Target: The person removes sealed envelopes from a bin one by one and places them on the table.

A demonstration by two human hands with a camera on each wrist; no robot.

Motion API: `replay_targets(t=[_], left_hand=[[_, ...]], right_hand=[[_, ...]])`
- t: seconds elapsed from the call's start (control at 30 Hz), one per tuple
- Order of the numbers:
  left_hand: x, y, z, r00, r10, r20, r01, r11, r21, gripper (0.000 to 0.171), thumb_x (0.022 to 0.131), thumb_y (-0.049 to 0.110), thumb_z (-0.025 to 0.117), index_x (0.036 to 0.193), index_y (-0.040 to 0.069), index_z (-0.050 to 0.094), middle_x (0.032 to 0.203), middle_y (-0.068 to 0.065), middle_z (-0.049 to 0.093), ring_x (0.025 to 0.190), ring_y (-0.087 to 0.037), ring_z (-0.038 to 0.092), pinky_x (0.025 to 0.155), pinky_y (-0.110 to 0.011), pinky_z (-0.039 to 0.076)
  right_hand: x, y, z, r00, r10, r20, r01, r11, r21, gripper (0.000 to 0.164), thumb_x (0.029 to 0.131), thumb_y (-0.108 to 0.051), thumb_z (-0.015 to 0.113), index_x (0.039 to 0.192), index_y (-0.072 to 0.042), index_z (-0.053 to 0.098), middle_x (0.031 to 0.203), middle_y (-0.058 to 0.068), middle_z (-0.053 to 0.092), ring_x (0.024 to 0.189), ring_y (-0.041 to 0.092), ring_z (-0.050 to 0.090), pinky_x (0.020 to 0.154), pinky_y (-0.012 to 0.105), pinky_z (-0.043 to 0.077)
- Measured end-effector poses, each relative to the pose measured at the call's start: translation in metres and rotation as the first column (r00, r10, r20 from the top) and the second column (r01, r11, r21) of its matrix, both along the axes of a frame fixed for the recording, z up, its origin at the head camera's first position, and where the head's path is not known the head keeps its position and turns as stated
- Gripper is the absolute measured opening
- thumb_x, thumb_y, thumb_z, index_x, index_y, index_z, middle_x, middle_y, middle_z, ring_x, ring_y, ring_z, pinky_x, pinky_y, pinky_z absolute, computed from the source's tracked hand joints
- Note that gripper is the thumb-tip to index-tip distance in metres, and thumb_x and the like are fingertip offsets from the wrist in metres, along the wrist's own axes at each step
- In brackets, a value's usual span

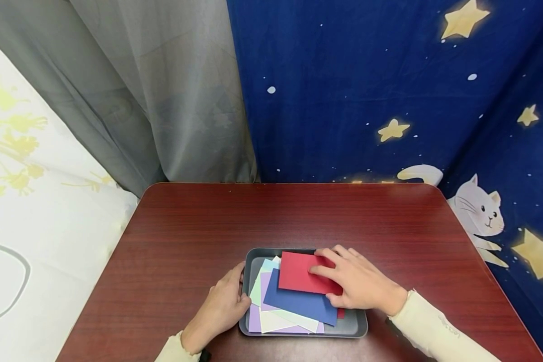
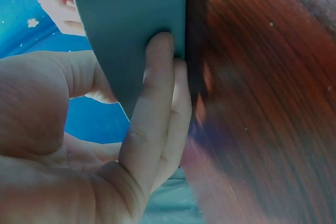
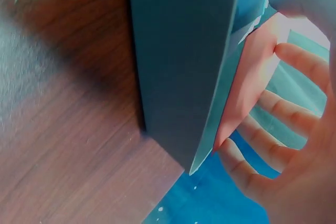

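A dark grey tray (image 1: 356,324) holds a loose pile of coloured paper cards. On top lies a red card (image 1: 295,271), overlapping a blue card (image 1: 298,301); purple (image 1: 254,319), white and pale green (image 1: 256,292) cards spread beneath. My left hand (image 1: 221,304) grips the tray's left side, thumb at the rim and fingers against the outer wall (image 2: 123,14). Over the pile, my right hand (image 1: 357,279) has its fingers spread, with fingertips touching the red card (image 3: 249,77) and the thumb near its lower edge. Another red edge (image 1: 341,313) peeks out under the blue card.
The tray stands near the front of a reddish-brown wooden table (image 1: 199,226). Behind the table hang a grey curtain (image 1: 185,100) and a blue curtain (image 1: 344,100) with stars and a cat. White patterned fabric (image 1: 50,226) is at the left.
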State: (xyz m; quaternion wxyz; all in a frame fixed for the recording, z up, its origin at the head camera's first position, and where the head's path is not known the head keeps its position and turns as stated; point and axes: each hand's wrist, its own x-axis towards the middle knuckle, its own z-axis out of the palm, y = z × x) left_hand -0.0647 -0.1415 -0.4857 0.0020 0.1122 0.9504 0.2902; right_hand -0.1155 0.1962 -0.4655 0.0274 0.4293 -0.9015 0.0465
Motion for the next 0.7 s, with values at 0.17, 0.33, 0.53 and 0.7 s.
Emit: replay_targets(t=[0.17, 0.33, 0.53, 0.7], left_hand=[[0.0, 0.0, 0.0, 1.0, -0.003, -0.001, 0.003, 1.0, -0.003, 0.069, 0.075, 0.008, 0.06, 0.142, 0.003, 0.046, 0.105, 0.001, 0.059, 0.088, -0.012, 0.057, 0.074, -0.042, 0.048], [0.0, 0.0, -0.001, 1.0, -0.006, 0.004, 0.006, 1.0, -0.005, 0.068, 0.076, 0.008, 0.059, 0.143, 0.004, 0.046, 0.105, 0.001, 0.059, 0.089, -0.012, 0.057, 0.075, -0.042, 0.048], [0.0, 0.0, -0.002, 1.0, -0.006, 0.0, 0.006, 1.0, -0.007, 0.068, 0.076, 0.008, 0.06, 0.142, 0.005, 0.046, 0.106, 0.001, 0.059, 0.091, -0.012, 0.058, 0.076, -0.044, 0.048], [0.0, 0.001, -0.002, 1.0, -0.003, -0.001, 0.003, 1.0, -0.007, 0.068, 0.076, 0.008, 0.06, 0.143, 0.005, 0.046, 0.106, 0.001, 0.059, 0.09, -0.012, 0.058, 0.075, -0.044, 0.048]], right_hand=[[-0.005, 0.004, 0.001, 1.0, -0.027, -0.009, 0.027, 1.0, 0.009, 0.067, 0.076, -0.056, 0.073, 0.138, -0.035, 0.057, 0.141, 0.002, 0.046, 0.113, 0.019, 0.044, 0.087, 0.04, 0.044], [-0.012, 0.008, 0.001, 0.999, -0.037, -0.036, 0.036, 0.999, -0.012, 0.066, 0.076, -0.054, 0.072, 0.137, -0.034, 0.058, 0.139, 0.003, 0.048, 0.111, 0.02, 0.046, 0.083, 0.039, 0.044], [-0.021, 0.016, -0.001, 0.996, -0.057, -0.065, 0.054, 0.997, -0.05, 0.064, 0.076, -0.053, 0.072, 0.136, -0.032, 0.06, 0.138, 0.004, 0.049, 0.11, 0.021, 0.048, 0.08, 0.038, 0.045], [-0.03, 0.024, -0.004, 0.992, -0.101, -0.072, 0.096, 0.993, -0.061, 0.065, 0.075, -0.054, 0.071, 0.136, -0.032, 0.06, 0.138, 0.005, 0.049, 0.11, 0.022, 0.048, 0.08, 0.038, 0.044]])
